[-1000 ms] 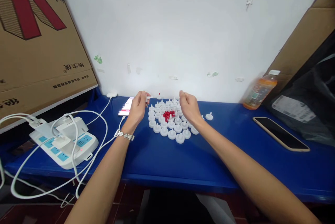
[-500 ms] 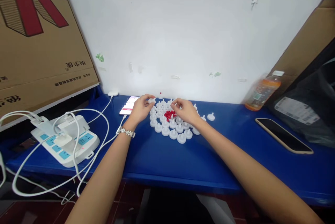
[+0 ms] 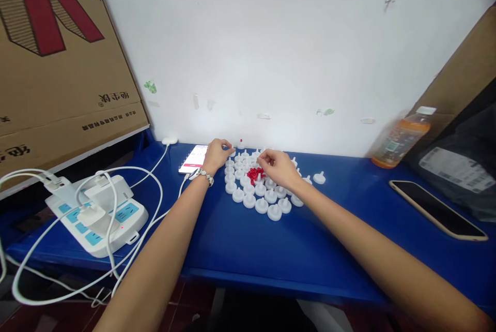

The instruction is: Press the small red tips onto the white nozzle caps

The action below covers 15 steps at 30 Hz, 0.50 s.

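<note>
Many white plastic nozzle caps (image 3: 274,212) with thin upright spouts stand clustered on the blue table. Amid them lies a heap of small red tips (image 3: 256,175). At the cluster's back left, my left hand (image 3: 218,155) is closed, its fingertips around a white nozzle cap (image 3: 232,154) that is mostly covered. My right hand (image 3: 278,166) hovers just above the red heap with thumb and finger pinched together; whatever is between them is too small to make out. Close to the wall stands one cap with a red tip (image 3: 241,142).
Left of the caps lies a lit phone (image 3: 194,159) on a cable. A power strip (image 3: 96,223) with looping white cords fills the left side. On the right are a dark phone (image 3: 437,210), an orange drink bottle (image 3: 403,138) and a dark plastic bag (image 3: 461,161).
My left hand has turned and come closer to the caps, and the cap it held out in plain sight is now mostly covered. My right hand stays pinched over the red tips. The view has shifted slightly.
</note>
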Available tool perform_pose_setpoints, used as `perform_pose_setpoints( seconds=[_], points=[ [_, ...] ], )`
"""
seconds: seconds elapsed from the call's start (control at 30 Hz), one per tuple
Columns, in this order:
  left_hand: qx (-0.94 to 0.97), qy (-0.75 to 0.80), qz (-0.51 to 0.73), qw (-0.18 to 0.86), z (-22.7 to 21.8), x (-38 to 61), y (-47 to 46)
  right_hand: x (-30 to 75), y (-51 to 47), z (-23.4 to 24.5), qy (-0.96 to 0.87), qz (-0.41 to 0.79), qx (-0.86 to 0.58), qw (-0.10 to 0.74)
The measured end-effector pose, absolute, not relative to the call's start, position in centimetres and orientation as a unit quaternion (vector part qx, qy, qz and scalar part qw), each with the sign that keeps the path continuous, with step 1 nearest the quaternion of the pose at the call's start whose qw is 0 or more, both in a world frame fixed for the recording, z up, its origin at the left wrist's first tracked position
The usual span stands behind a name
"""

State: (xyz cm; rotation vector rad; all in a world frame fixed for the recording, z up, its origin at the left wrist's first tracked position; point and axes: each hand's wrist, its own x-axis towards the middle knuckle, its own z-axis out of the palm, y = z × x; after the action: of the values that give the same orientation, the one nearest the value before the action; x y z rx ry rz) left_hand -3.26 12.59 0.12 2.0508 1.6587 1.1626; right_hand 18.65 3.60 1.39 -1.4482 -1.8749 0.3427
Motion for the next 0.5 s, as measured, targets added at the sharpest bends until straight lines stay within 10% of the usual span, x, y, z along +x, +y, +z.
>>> perform_pose_setpoints(
  seconds=[0.5],
  points=[
    [0.705,0.564,0.366,0.223,0.5,-4.4,11.3,14.1,15.7,3.0,-0.700,0.051,-0.673,0.233]
  ],
)
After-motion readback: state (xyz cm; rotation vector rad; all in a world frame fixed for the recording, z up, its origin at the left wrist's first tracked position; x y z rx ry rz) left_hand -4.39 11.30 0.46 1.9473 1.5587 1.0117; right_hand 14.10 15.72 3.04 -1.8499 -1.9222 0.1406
